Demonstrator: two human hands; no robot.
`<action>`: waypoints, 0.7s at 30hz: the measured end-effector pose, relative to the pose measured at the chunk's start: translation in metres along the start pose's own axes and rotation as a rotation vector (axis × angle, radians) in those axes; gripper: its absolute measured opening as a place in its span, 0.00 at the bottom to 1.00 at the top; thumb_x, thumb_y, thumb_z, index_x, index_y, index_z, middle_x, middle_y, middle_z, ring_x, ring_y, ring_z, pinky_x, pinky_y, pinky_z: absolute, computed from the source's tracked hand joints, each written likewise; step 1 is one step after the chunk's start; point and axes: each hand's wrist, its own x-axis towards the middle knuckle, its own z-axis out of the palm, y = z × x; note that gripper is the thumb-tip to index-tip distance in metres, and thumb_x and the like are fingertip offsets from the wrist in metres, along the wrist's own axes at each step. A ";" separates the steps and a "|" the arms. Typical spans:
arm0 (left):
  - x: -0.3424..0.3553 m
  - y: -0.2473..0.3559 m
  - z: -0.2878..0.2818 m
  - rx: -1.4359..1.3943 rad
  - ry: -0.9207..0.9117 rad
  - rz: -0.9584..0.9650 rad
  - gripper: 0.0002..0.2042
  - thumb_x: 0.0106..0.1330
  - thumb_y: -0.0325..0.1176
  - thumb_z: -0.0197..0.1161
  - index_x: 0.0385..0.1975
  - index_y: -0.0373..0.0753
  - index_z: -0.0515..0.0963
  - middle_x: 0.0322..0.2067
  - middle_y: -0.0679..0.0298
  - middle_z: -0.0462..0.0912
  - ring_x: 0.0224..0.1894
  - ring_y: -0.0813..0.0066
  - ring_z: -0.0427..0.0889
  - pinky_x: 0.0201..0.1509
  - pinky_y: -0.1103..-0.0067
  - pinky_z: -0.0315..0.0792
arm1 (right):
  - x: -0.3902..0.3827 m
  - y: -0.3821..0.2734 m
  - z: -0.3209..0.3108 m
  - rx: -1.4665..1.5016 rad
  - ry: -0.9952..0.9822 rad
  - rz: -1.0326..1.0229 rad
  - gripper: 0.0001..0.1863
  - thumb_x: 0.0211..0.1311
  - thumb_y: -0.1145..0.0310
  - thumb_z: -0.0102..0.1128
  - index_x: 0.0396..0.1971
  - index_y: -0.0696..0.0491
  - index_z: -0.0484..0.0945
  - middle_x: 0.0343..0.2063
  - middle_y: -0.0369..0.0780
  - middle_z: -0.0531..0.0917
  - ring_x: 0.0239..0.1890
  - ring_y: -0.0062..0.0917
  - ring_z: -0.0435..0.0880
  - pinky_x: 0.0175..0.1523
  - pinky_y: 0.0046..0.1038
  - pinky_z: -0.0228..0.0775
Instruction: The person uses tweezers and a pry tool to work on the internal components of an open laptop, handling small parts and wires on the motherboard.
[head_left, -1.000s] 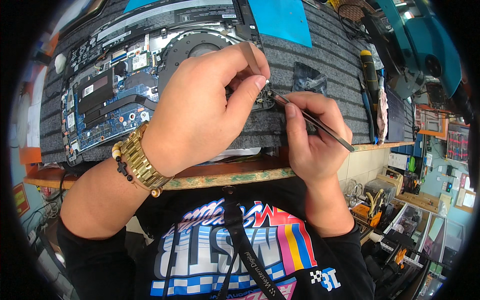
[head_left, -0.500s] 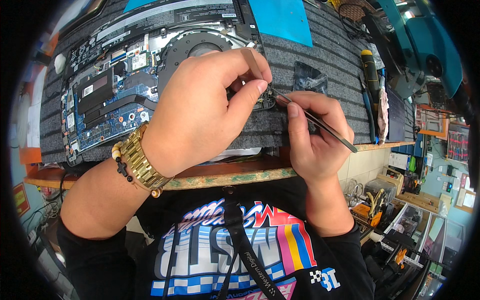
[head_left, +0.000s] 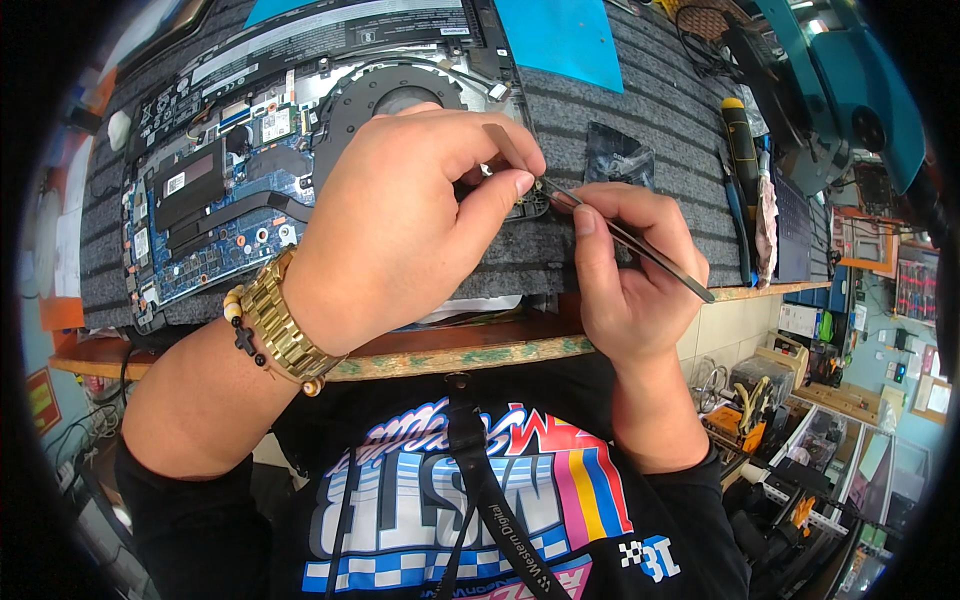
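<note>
An opened laptop base [head_left: 250, 160] lies under my hands, its fan [head_left: 350, 110], blue circuit board [head_left: 235, 240] and black battery [head_left: 330, 45] exposed. Across its right side reaches my left hand [head_left: 400, 220], closed with thumb and forefinger pinching metal tweezers [head_left: 508, 148]. My right hand [head_left: 640, 275], just right of the laptop's near corner, grips a second pair of metal tweezers [head_left: 660, 265]. Both tool tips meet close together by that corner. What lies between them is too small to make out, and my left hand covers part of the fan.
A dark small packet [head_left: 620, 155] and a blue sheet [head_left: 560, 40] lie on the grey ribbed mat [head_left: 680, 120]. To the right stand a yellow-topped screwdriver [head_left: 740, 150] and a teal machine arm [head_left: 860, 90]. The wooden bench edge [head_left: 450, 355] runs close to my body.
The upper end of the tweezers in my left hand has tipped downward. The laptop corner has shifted very slightly; my right hand is almost still.
</note>
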 end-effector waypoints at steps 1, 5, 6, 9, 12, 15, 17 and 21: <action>0.001 -0.001 0.001 -0.007 0.018 0.032 0.05 0.76 0.25 0.73 0.47 0.34 0.92 0.41 0.58 0.93 0.37 0.71 0.86 0.43 0.76 0.79 | 0.000 -0.001 0.000 0.000 0.001 0.001 0.07 0.70 0.84 0.74 0.44 0.62 0.87 0.37 0.44 0.92 0.35 0.24 0.91 0.41 0.25 0.83; 0.001 -0.002 0.003 0.009 0.030 0.040 0.06 0.74 0.25 0.74 0.45 0.35 0.93 0.37 0.59 0.93 0.36 0.68 0.84 0.43 0.74 0.78 | 0.003 -0.005 -0.002 -0.029 -0.019 0.051 0.07 0.70 0.83 0.76 0.43 0.61 0.87 0.36 0.43 0.92 0.35 0.21 0.91 0.41 0.24 0.83; 0.001 -0.003 0.003 0.020 0.037 0.065 0.06 0.73 0.25 0.75 0.45 0.36 0.94 0.35 0.59 0.92 0.36 0.68 0.84 0.43 0.73 0.77 | 0.003 -0.006 -0.003 -0.045 -0.029 0.063 0.07 0.69 0.83 0.76 0.43 0.61 0.87 0.36 0.42 0.92 0.35 0.20 0.91 0.42 0.24 0.83; 0.002 -0.003 0.003 0.036 0.047 0.092 0.06 0.73 0.26 0.75 0.46 0.37 0.94 0.33 0.59 0.91 0.35 0.66 0.83 0.43 0.72 0.76 | 0.001 -0.007 -0.003 0.021 -0.006 0.160 0.07 0.70 0.82 0.77 0.42 0.60 0.87 0.36 0.40 0.92 0.35 0.19 0.91 0.42 0.23 0.83; 0.003 -0.002 0.003 0.039 0.046 0.095 0.06 0.73 0.27 0.75 0.46 0.37 0.94 0.31 0.59 0.91 0.35 0.66 0.83 0.42 0.72 0.75 | 0.000 -0.003 -0.001 0.062 0.032 0.134 0.07 0.70 0.81 0.77 0.43 0.59 0.87 0.35 0.39 0.92 0.35 0.18 0.91 0.41 0.22 0.83; 0.002 -0.003 0.003 0.045 0.049 0.091 0.07 0.73 0.27 0.75 0.46 0.37 0.95 0.30 0.59 0.90 0.34 0.67 0.82 0.42 0.72 0.75 | 0.000 -0.004 0.000 0.038 0.012 0.146 0.06 0.71 0.81 0.77 0.42 0.59 0.87 0.35 0.39 0.92 0.34 0.18 0.91 0.41 0.22 0.83; 0.001 -0.002 0.003 0.043 0.054 0.096 0.07 0.73 0.27 0.75 0.46 0.37 0.95 0.30 0.59 0.90 0.34 0.67 0.82 0.41 0.71 0.75 | 0.000 -0.003 0.002 0.029 0.021 0.126 0.06 0.71 0.81 0.77 0.42 0.59 0.87 0.35 0.39 0.92 0.34 0.18 0.91 0.41 0.22 0.83; 0.001 -0.001 0.002 0.041 0.029 0.047 0.07 0.74 0.26 0.75 0.47 0.37 0.94 0.33 0.59 0.91 0.35 0.69 0.84 0.42 0.73 0.77 | 0.002 -0.003 0.000 -0.025 0.015 0.083 0.06 0.70 0.81 0.78 0.41 0.59 0.88 0.34 0.39 0.92 0.33 0.18 0.90 0.41 0.22 0.82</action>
